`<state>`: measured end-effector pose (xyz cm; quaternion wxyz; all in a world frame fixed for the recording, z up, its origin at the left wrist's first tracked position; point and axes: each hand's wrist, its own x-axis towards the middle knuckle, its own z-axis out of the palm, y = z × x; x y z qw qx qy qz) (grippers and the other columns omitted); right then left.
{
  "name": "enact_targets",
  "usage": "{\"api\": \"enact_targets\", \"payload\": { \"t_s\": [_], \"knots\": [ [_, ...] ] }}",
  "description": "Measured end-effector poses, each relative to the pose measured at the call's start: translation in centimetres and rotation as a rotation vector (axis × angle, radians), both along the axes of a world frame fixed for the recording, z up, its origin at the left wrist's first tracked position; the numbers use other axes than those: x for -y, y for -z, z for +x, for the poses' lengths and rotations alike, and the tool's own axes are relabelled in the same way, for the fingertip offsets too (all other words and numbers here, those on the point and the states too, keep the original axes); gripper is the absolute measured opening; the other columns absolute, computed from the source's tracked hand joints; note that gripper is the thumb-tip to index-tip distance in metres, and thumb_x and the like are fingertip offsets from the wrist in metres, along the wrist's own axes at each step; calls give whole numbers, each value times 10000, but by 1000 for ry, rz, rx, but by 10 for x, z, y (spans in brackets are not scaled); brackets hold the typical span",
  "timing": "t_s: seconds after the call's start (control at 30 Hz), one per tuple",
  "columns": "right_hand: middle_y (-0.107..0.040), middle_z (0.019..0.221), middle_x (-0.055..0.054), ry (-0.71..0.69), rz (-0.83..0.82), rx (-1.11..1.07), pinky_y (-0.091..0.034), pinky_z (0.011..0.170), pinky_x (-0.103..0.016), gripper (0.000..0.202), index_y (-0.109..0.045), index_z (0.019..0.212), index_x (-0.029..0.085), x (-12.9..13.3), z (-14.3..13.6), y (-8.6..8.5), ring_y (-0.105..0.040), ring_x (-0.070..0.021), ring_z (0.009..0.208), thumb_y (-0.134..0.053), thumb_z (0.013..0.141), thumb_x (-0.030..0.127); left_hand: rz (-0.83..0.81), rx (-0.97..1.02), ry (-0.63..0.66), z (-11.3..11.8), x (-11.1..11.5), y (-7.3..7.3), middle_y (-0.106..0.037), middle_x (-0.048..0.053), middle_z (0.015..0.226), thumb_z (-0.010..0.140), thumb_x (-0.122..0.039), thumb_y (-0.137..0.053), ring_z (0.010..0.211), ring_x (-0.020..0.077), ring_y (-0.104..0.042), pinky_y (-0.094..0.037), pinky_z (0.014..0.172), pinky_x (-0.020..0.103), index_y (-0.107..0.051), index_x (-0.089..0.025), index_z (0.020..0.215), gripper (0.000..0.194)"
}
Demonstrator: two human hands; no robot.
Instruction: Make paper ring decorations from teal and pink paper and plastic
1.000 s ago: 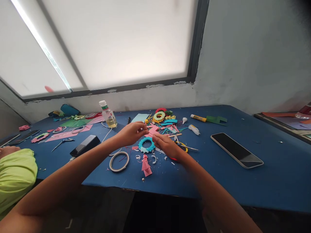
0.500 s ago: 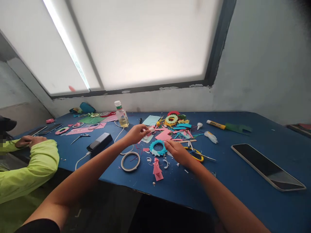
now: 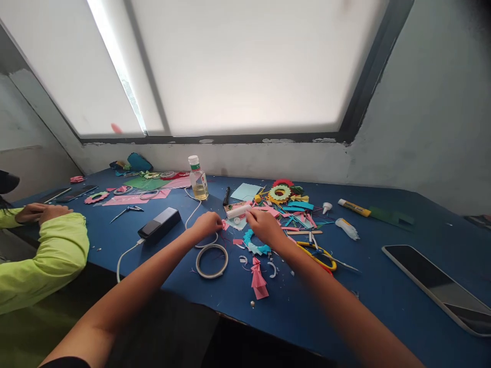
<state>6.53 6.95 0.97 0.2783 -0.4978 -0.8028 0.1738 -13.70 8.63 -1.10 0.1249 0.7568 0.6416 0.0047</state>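
My right hand point(image 3: 264, 226) is closed, its fingertips on one end of a white tube point(image 3: 238, 211) above the paper scraps. My left hand point(image 3: 207, 225) is closed to the left, fingertips pinched beside a small pink piece point(image 3: 224, 225); what it grips is too small to make out. Partly behind my right hand lies a blue pleated paper ring point(image 3: 258, 249). A folded pink paper strip point(image 3: 258, 281) rests nearer the table edge. Below my left hand is a roll of tape point(image 3: 199, 271).
Scissors with yellow handles point(image 3: 326, 258) lie beside my right forearm, and a phone point(image 3: 433, 283) farther right. A bottle point(image 3: 199, 185) stands at the back. A corded black power bank point(image 3: 159, 225) sits left. Another person's yellow-green sleeve point(image 3: 57, 250) rests at far left.
My left hand has drawn back to the left and down, away from the white piece it was at. My right hand has moved from the blue ring up to the white tube. The view has shifted slightly.
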Motion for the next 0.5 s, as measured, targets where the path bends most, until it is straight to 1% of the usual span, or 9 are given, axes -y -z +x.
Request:
{"api": "enact_targets", "payload": {
  "t_s": [0.07, 0.13, 0.2, 0.27, 0.3, 0.37, 0.43, 0.5],
  "knots": [
    [-548, 1152, -76, 69, 84, -11, -477, 813, -387, 271, -541, 1110, 189, -17, -33, -19, -561, -175, 957, -483, 880, 320, 23, 21, 17, 0, 4, 2, -548, 83, 1142, 873, -299, -507, 965, 198, -566, -490, 808, 391, -532, -167, 1119, 280],
    [-533, 1178, -81, 83, 155, -20, -470, 827, -402, 289, -530, 1130, 187, -35, -65, -34, -552, -185, 983, -488, 877, 321, 45, 51, 34, 0, 8, 3, -548, 83, 1141, 874, -300, -504, 964, 197, -566, -490, 810, 392, -533, -167, 1117, 278],
    [-537, 1168, -80, 36, 179, -11, -472, 820, -408, 305, -525, 1136, 176, -51, -89, -41, -554, -191, 981, -500, 870, 322, 67, 91, 42, -1, 11, 3, -549, 84, 1138, 874, -301, -504, 962, 197, -567, -490, 809, 394, -531, -165, 1118, 281],
    [-543, 1156, -79, -7, 149, 2, -476, 812, -407, 310, -524, 1137, 170, -61, -101, -39, -559, -191, 973, -508, 866, 321, 88, 147, 45, -4, 12, 2, -551, 85, 1134, 874, -301, -504, 956, 195, -569, -492, 805, 394, -530, -161, 1119, 283],
    [-543, 1156, -79, -20, 129, -2, -477, 810, -408, 313, -522, 1139, 169, -64, -102, -35, -559, -191, 972, -509, 865, 321, 98, 183, 46, -6, 12, 1, -555, 84, 1124, 874, -302, -504, 945, 192, -572, -494, 799, 391, -531, -158, 1114, 281],
    [-537, 1166, -80, -44, 94, -33, -476, 812, -411, 319, -517, 1146, 169, -64, -95, -24, -557, -194, 979, -511, 864, 319, 119, 274, 56, -10, 12, -3, -585, 73, 1048, 874, -305, -503, 890, 176, -586, -500, 768, 373, -554, -140, 1058, 253],
    [-532, 1177, -81, -98, 64, -91, -473, 820, -407, 303, -523, 1140, 179, -57, -79, -13, -553, -190, 984, -501, 870, 316, 140, 387, 79, -12, 13, -11, -621, 48, 899, 870, -310, -498, 795, 153, -594, -498, 720, 332, -590, -124, 940, 220],
    [-546, 1155, -77, -195, 11, -152, -480, 810, -399, 292, -533, 1123, 174, -46, -59, -7, -562, -184, 966, -502, 870, 316, 152, 507, 113, -8, 16, -23, -634, 29, 768, 847, -326, -491, 709, 134, -584, -483, 672, 278, -607, -129, 836, 229]
  ]
}}
